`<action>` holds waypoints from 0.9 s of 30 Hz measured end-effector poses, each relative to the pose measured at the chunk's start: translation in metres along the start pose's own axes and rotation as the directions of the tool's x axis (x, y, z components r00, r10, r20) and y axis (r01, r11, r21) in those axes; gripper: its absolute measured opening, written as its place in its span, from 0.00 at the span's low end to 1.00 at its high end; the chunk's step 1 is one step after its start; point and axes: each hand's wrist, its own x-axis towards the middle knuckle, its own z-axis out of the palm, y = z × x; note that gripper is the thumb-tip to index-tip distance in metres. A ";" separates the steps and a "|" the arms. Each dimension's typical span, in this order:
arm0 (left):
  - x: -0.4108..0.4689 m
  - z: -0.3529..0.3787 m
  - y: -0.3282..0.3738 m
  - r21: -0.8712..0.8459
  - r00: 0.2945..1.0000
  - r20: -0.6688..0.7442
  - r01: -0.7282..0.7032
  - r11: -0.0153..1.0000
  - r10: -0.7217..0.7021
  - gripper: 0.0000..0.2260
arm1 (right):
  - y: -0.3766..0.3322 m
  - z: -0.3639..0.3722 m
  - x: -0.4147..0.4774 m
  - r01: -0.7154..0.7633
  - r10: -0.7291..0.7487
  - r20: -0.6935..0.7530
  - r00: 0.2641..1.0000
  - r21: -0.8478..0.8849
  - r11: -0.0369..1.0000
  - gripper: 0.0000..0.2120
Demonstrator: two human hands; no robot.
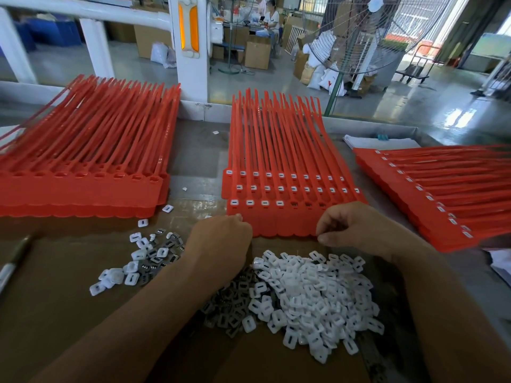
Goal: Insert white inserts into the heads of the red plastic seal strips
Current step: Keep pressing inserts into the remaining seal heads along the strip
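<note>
A stack of red seal strips (287, 189) lies in the middle of the table, heads toward me. The two farther rows of heads carry white inserts; the nearest row has several on its left side and open sockets on the right. A heap of white inserts (312, 297) lies in front of me, on top of grey metal clips (232, 305). My left hand (221, 241) hovers with curled fingers at the stack's near left edge; what it holds is hidden. My right hand (356, 228) has curled fingers at the stack's near right edge, thumb and fingertips close together.
A stack of red strips with open heads (83, 167) lies at the left. Another stack with inserts fitted (442, 194) lies at the right. A smaller scatter of inserts and clips (143, 258) lies left of my left arm. A pen (13, 264) rests at the far left.
</note>
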 end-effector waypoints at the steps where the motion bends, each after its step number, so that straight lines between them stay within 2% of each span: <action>1: 0.000 0.000 0.000 -0.002 1.000 0.001 0.000 1.000 0.000 0.14 | 0.001 0.001 0.001 0.013 -0.012 -0.032 0.999 0.034 0.999 0.08; 5: 0.001 0.000 0.000 0.004 1.000 0.011 0.003 1.000 -0.003 0.14 | 0.002 0.008 0.008 0.039 -0.017 -0.169 0.986 0.127 0.991 0.09; 12: 0.000 -0.001 0.000 0.012 1.000 0.006 -0.005 1.000 0.005 0.12 | -0.005 0.017 0.037 0.010 0.035 -0.342 0.939 0.129 0.992 0.08; 16: -0.001 -0.002 0.000 0.006 1.000 -0.011 -0.007 1.000 0.007 0.12 | -0.009 0.018 0.052 0.016 0.000 -0.317 0.948 0.048 0.999 0.08; 27: -0.001 0.001 -0.001 0.013 0.999 -0.048 -0.020 1.000 0.021 0.12 | -0.014 0.021 0.066 -0.031 0.018 -0.188 0.982 -0.066 0.997 0.10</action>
